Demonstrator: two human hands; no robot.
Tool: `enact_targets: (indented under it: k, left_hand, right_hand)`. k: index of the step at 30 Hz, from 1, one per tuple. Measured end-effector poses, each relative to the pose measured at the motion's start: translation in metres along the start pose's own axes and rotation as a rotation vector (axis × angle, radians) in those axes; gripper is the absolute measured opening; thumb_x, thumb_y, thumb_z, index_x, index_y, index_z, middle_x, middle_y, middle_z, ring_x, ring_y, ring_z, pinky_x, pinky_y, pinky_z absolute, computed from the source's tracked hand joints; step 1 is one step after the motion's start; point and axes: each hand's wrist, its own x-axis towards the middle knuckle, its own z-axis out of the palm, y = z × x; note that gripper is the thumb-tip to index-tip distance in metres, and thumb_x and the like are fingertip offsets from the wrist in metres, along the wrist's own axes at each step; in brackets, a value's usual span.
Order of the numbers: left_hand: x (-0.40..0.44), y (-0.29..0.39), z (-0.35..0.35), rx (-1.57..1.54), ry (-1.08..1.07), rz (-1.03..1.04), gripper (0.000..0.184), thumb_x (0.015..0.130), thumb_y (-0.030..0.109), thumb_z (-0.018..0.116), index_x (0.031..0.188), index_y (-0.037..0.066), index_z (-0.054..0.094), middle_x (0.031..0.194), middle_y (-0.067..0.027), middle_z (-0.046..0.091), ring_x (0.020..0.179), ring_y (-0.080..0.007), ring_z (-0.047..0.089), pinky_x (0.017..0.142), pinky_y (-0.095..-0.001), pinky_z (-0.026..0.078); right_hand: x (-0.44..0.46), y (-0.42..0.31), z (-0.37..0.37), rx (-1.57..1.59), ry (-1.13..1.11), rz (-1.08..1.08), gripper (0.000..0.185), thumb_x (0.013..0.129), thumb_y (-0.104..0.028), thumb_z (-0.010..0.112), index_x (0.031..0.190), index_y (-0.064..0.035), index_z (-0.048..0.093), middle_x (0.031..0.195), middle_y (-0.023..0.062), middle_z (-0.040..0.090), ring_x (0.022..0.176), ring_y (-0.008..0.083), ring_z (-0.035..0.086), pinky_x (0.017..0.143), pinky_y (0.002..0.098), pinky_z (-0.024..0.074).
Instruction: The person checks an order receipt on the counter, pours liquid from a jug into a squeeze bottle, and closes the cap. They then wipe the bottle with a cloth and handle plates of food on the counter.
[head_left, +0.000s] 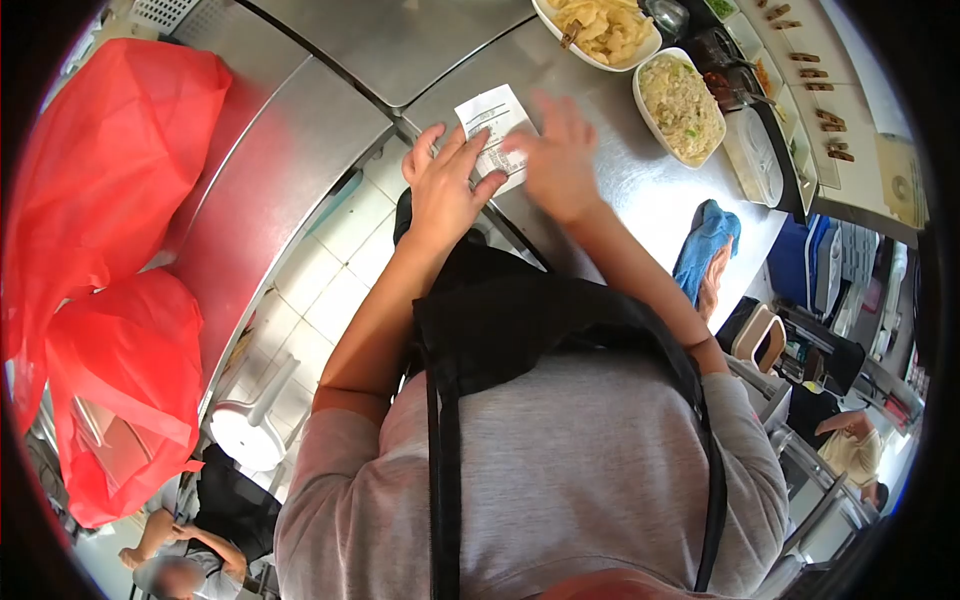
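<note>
A white printed receipt (497, 112) is held near the front edge of the steel counter. My left hand (443, 188) grips it at its lower left side, the fingertips and thumb lying over the paper. My right hand (560, 160) is at the receipt's right side, blurred by motion. Its fingers look spread apart, and its thumb side overlaps the paper's edge; whether it touches the paper I cannot tell. To the right stand a white bowl of fried rice (680, 108) and a white bowl of yellowish crisp pieces (603, 32).
Red bags (120, 170) stand on the left counter. A blue cloth (708, 240) lies on the right of the steel counter (630, 205). Clothespins (812, 73) line the strip beyond a lidded white container (752, 158). Other people (190, 550) are at lower left and far right.
</note>
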Motion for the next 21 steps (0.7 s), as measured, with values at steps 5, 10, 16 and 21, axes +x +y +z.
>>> enact_targets:
  k: [5,10,16,21]
  left_hand:
    - [-0.001,0.001,-0.002,0.030,0.015,0.013,0.050,0.060,0.026,0.071,0.105,0.011,0.055,0.112,-0.0031,0.052,0.109,-0.0296,0.035,0.087,-0.0423,0.025]
    - [0.000,0.000,-0.002,0.024,0.005,0.014,0.049,0.061,0.026,0.070,0.105,0.011,0.056,0.112,-0.0038,0.052,0.109,-0.0297,0.035,0.087,-0.0424,0.025]
    - [-0.002,-0.003,0.000,-0.002,-0.006,0.002,0.051,0.061,0.026,0.070,0.108,0.015,0.054,0.112,-0.0034,0.052,0.110,-0.0311,0.033,0.089,-0.0451,0.024]
    - [-0.002,-0.002,-0.002,0.012,-0.040,0.009,0.056,0.058,0.027,0.072,0.110,0.015,0.053,0.113,-0.0039,0.051,0.110,-0.0318,0.033,0.088,-0.0449,0.025]
  right_hand:
    - [-0.010,0.050,-0.018,-0.027,0.010,0.141,0.018,0.071,-0.013,0.052,0.088,-0.0163,0.058,0.125,0.0149,0.034,0.115,0.0360,0.031,0.089,0.0518,0.0260]
    - [-0.057,0.016,-0.042,-0.040,-0.263,0.166,0.040,0.073,-0.023,0.055,0.110,-0.0078,0.048,0.127,0.0173,0.031,0.117,0.0406,0.027,0.090,0.0554,0.0251]
    - [-0.079,-0.015,-0.051,0.238,-0.632,-0.520,0.050,0.074,-0.034,0.054,0.122,-0.0254,0.041,0.132,0.0176,0.023,0.121,0.0457,0.016,0.094,0.0567,0.0201]
    - [-0.067,-0.010,-0.048,0.440,-0.509,-0.366,0.038,0.072,-0.025,0.056,0.111,-0.0248,0.052,0.130,0.0168,0.027,0.119,0.0414,0.024,0.094,0.0500,0.0245]
